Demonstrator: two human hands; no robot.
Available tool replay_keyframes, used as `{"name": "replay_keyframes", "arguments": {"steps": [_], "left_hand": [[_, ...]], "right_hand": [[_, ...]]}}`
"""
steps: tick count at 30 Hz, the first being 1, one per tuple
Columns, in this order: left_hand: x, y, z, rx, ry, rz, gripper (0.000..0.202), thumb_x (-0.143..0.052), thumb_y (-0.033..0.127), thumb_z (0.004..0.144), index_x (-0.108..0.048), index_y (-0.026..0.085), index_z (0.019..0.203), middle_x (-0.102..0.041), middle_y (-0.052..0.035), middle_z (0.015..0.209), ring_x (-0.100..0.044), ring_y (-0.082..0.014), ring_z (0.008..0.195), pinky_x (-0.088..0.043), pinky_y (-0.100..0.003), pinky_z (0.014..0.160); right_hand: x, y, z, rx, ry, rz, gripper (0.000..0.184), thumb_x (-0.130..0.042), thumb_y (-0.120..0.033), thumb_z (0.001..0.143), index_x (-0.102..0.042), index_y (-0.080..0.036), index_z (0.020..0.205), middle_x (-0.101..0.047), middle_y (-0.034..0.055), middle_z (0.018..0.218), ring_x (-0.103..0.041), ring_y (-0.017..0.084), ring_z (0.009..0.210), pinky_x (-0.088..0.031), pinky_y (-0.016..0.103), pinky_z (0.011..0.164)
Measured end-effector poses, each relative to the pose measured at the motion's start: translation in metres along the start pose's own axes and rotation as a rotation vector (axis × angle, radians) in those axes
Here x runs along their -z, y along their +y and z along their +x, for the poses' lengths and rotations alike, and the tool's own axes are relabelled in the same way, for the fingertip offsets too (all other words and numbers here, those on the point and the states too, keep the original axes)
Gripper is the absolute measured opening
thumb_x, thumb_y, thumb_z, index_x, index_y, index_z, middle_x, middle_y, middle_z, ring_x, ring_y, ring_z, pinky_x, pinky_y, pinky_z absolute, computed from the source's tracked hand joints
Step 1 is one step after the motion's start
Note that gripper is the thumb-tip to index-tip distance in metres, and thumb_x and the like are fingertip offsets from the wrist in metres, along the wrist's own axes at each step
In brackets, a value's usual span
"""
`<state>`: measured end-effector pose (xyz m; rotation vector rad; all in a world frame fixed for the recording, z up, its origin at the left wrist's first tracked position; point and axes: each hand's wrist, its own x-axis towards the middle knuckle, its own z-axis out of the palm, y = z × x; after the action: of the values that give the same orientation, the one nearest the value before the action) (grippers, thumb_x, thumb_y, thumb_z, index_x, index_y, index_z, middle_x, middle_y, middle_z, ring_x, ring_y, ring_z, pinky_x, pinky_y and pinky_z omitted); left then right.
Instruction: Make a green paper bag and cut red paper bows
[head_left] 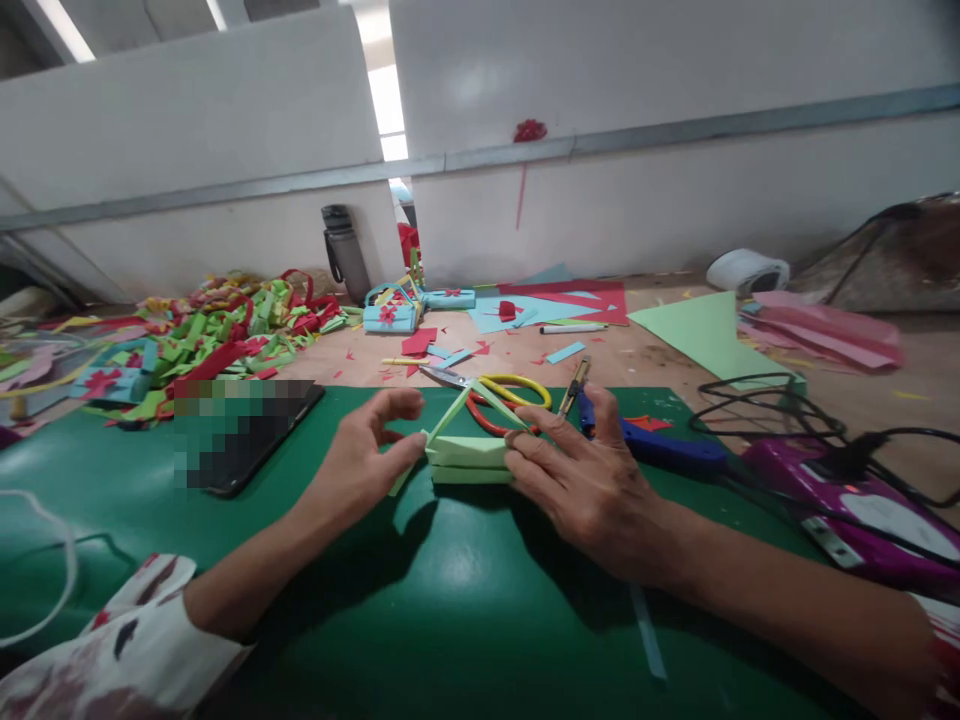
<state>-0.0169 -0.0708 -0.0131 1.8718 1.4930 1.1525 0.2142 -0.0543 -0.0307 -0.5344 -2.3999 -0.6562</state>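
Observation:
A small light green folded-paper handbag (469, 462) with a thin strip handle (454, 410) stands on the green mat (450, 620). My right hand (592, 490) grips its right end, fingers closed around the edge by the handle's foot. At the left end, my left hand (367, 445) has its thumb tip against the paper, with thumb and forefinger apart. A bit of green paper shows below that thumb. Behind the handbag lie scissors (517, 388) with yellow and orange handles, partly hidden by the handle. Beyond my right hand are a cutter knife (575, 385) and a blue glue gun (675, 447).
A phone (259, 440) rests on the mat's left side. A purple power strip (862, 510) with black cables sits at right. Behind are a paper-scrap heap (232, 330), blue paper handbags (390, 318), a grey bottle (345, 250), a marker (574, 328) and green paper (705, 335).

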Motion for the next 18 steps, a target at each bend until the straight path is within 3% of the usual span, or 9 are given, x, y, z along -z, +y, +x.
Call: {"name": "replay_keyframes", "arguments": {"steps": [3, 6, 10, 18], "left_hand": [[-0.001, -0.002, 0.002, 0.125, -0.320, -0.272, 0.044, -0.054, 0.019, 0.075, -0.050, 0.012, 0.119, -0.061, -0.0152, 0.116, -0.060, -0.0243, 0.101, -0.052, -0.036, 0.078], [-0.003, 0.001, 0.000, 0.157, -0.464, -0.365, 0.047, -0.053, 0.017, 0.076, -0.049, 0.014, 0.122, -0.062, -0.0119, 0.116, -0.061, -0.0232, 0.098, -0.050, -0.037, 0.080], [-0.006, 0.006, 0.000, 0.216, -0.416, -0.394, 0.037, -0.052, 0.022, 0.079, -0.055, 0.015, 0.116, -0.066, -0.0098, 0.106, -0.061, -0.0207, 0.092, -0.048, -0.035, 0.080], [-0.017, 0.010, 0.001, 0.246, -0.312, -0.314, 0.026, -0.048, 0.022, 0.080, -0.064, 0.014, 0.098, -0.064, -0.0044, 0.075, -0.054, -0.0149, 0.065, -0.042, -0.026, 0.059]], "right_hand": [[-0.001, 0.000, 0.001, -0.004, 0.013, 0.004, 0.019, -0.046, -0.005, 0.085, -0.064, -0.011, 0.086, -0.069, 0.0096, 0.089, -0.056, 0.030, 0.106, -0.020, 0.060, 0.095], [-0.002, 0.000, 0.000, -0.004, 0.016, 0.002, 0.019, -0.046, -0.006, 0.085, -0.064, -0.011, 0.085, -0.069, 0.0095, 0.089, -0.055, 0.029, 0.106, -0.019, 0.059, 0.096], [-0.002, 0.000, -0.002, -0.004, 0.002, 0.008, 0.018, -0.046, -0.006, 0.085, -0.063, -0.010, 0.087, -0.069, 0.0100, 0.089, -0.054, 0.030, 0.108, -0.017, 0.060, 0.097], [-0.003, -0.001, -0.001, -0.019, -0.010, 0.021, 0.018, -0.046, -0.006, 0.086, -0.063, -0.012, 0.087, -0.068, 0.0093, 0.091, -0.053, 0.029, 0.110, -0.018, 0.060, 0.097]]}}
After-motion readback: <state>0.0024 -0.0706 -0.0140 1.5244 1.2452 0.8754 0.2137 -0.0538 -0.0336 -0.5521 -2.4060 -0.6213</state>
